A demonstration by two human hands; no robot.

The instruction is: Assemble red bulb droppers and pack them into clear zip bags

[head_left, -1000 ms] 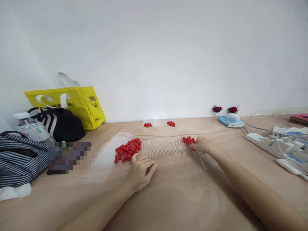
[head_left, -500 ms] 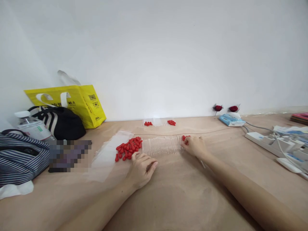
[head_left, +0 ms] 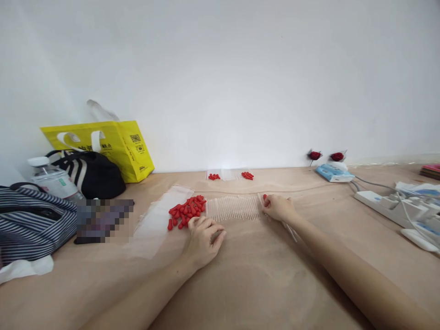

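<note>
My left hand lies on the table with thumb and fingers apart, holding nothing. Its fingertips are beside a pile of red rubber dropper bulbs. A row of thin clear dropper tubes lies side by side to the right of the pile. At the row's right end, my right hand is closed, thumb and forefinger pinched. Thin clear tubes stick out below its palm. One red bulb shows just past its fingertips; whether the fingers touch it is hidden.
Clear plastic bags lie left of the pile. Two small groups of red bulbs rest on bags by the wall. A yellow bag, bottle and striped pouch stand left. Tissues and a power strip are right.
The view has shifted slightly. Less red shows beyond my right fingertips, and more of the tubes sticks out below that palm. My left hand has hardly moved.
</note>
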